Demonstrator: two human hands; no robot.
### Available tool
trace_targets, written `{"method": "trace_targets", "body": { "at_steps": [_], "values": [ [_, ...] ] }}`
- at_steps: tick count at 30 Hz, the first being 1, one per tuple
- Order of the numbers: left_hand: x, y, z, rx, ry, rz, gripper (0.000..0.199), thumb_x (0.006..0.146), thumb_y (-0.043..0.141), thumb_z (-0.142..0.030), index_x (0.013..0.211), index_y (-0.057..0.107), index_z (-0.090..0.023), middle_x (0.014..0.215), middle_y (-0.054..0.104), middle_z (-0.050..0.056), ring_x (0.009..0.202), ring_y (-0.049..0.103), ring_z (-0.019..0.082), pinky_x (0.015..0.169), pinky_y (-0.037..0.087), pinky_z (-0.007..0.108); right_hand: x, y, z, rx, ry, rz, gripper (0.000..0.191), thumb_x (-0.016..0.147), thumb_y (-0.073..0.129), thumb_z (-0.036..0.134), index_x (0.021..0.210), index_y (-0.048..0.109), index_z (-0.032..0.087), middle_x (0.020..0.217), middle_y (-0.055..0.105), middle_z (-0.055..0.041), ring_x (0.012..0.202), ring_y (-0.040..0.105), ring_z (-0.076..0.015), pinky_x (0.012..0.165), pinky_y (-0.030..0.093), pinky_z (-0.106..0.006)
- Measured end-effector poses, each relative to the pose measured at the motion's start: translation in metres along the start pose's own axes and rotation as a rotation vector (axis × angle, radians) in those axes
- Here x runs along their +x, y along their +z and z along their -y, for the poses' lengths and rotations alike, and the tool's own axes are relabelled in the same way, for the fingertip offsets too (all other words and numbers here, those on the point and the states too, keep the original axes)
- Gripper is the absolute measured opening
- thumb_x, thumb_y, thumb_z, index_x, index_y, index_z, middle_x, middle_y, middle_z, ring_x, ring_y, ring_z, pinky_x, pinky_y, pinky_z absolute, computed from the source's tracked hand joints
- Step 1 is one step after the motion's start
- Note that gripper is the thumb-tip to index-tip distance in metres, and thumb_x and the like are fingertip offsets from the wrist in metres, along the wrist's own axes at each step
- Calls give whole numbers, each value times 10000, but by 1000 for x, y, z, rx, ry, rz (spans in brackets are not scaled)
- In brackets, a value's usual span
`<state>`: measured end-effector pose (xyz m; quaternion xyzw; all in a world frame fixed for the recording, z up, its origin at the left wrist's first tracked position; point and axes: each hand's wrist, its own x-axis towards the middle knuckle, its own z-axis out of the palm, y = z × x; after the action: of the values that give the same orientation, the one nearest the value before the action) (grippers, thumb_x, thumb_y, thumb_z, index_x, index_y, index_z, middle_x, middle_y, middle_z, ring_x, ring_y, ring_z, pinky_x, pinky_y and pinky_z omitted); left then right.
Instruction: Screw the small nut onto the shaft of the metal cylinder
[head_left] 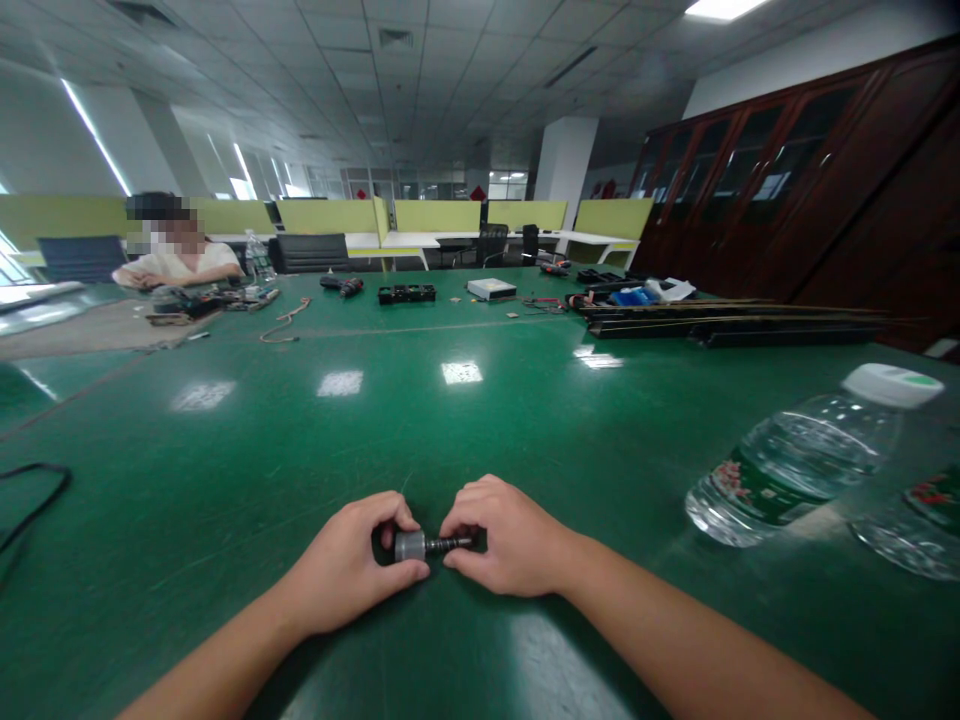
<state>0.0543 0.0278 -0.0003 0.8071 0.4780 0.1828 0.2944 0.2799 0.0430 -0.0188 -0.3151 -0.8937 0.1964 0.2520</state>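
A small metal part (410, 546) lies low over the green table, with a grey cylindrical body at its left and a thin dark shaft, ringed like a spring or thread, pointing right. Around the grey body curl the thumb and fingers of my left hand (349, 560), closed on it. My right hand (514, 540) is closed around the shaft end, thumb on the near side and fingers on the far side. The shaft's tip shows inside the curve of the right hand. Exactly where the fingertips touch the part is hard to make out.
Water bottles (780, 480) stand at my right. A black cable (34, 500) lies at the left edge. Far across the table (337, 410) are a power drill (341, 286), a white box (491, 289) and dark metal rails (750, 325). A person (184, 255) sits at the far left.
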Motion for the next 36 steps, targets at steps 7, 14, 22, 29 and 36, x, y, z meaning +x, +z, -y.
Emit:
{"method": "trace_targets", "body": {
  "at_steps": [7,14,22,29,36],
  "values": [
    [1,1,0,11,-10,1,191,733,726,-273,817,577,-189,784,592,-20,734,554,167,657,391,250,0,0,-1,-2,4,2,121,738,721,243,842,682,196,755,672,15,766,602,-148,770,389,-289],
    [2,2,3,20,3,5,201,740,732,-292,827,583,-189,776,589,-23,725,554,166,653,390,250,-2,0,-1,6,2,3,128,741,719,240,857,688,194,762,675,7,762,601,-152,775,392,-292],
    [1,2,2,17,11,2,199,746,732,-297,820,583,-189,779,592,-24,727,554,164,655,390,246,-1,-2,-4,8,6,-2,117,735,728,242,833,691,192,756,677,7,753,604,-151,770,398,-292],
    [1,1,2,18,18,6,197,752,736,-300,817,586,-190,782,592,-25,726,553,163,655,390,247,-4,-7,-7,34,13,11,100,706,746,224,774,686,180,726,669,13,718,604,-137,741,419,-270],
    [0,1,2,5,9,11,198,759,734,-314,822,592,-190,789,598,-19,731,557,167,663,395,252,-6,-20,-22,68,105,87,102,668,736,188,766,709,178,698,629,15,641,573,-118,595,417,-224]
  ]
}}
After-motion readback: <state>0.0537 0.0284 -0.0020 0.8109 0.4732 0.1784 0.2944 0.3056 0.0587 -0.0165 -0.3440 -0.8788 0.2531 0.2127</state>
